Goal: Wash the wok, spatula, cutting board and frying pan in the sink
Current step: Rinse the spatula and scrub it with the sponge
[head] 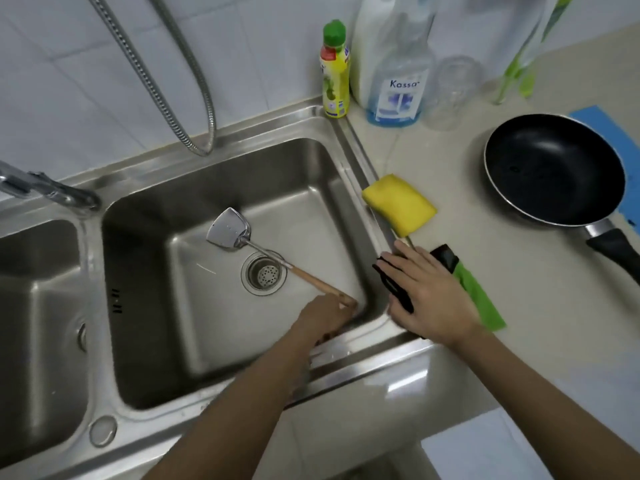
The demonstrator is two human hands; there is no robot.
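Observation:
A steel spatula [230,231] with a wooden handle lies in the right sink basin [194,188], its shaft crossing the drain [265,273]. My left hand [327,315] holds the end of the wooden handle at the basin's near right corner. My right hand [427,289] rests with straight fingers on a black and green brush [476,289] at the counter edge. A black frying pan [554,171] sits on the counter to the right, over a blue cutting board [616,133]. No wok is in view.
A yellow sponge [398,204] lies on the sink's right rim. A dish soap bottle [335,71], a blue liquid bottle [400,84] and a clear glass [453,91] stand by the back wall. The faucet [48,190] and a metal hose [162,84] are at left.

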